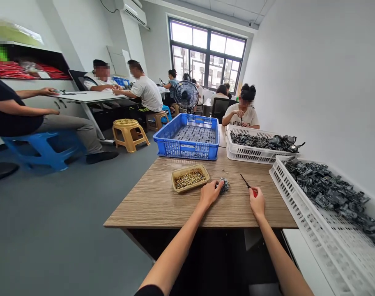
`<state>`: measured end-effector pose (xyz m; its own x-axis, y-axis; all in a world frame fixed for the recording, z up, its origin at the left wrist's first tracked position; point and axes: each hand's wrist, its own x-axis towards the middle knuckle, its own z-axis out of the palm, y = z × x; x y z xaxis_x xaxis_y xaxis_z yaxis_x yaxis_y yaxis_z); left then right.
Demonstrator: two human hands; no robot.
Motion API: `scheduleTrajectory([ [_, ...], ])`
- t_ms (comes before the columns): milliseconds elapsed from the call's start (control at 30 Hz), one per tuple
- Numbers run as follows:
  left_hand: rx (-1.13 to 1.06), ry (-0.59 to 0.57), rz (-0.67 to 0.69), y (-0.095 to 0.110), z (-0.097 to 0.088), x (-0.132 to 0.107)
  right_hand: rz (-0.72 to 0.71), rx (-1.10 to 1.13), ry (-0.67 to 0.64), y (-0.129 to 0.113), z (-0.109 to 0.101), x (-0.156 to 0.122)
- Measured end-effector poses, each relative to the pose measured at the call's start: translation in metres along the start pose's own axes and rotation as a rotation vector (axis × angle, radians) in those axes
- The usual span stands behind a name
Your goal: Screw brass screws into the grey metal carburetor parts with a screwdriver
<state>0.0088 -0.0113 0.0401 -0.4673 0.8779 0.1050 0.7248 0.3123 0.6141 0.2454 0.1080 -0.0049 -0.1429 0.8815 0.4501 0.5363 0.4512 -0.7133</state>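
Left hand (210, 192): thumb and fingers clamped on a small grey part (225, 186), which sits at their tips over the wood-grain table (156, 205). Right hand (257, 201): wrapped around a red-handled screwdriver (248, 185), shaft pointing forward and left, apart from the part. Immediately left of the left hand stands a tray (186, 189) of brass-coloured screws (190, 179) (two loose pieces (225, 170) lie beyond that hand). Right of the right hand: a white crate (302, 209), heaped with dark grey components (325, 187).
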Motion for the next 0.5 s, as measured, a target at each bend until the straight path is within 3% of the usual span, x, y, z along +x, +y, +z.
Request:
scheduleTrajectory([
  [333,0.003,-0.024,-0.001,-0.006,0.003,0.002,-0.050,-0.208,-0.048,0.010,0.021,0.022],
  [500,-0.073,-0.016,0.001,-0.008,0.003,0.002,-0.300,-0.410,-0.104,-0.018,0.047,0.046],
])
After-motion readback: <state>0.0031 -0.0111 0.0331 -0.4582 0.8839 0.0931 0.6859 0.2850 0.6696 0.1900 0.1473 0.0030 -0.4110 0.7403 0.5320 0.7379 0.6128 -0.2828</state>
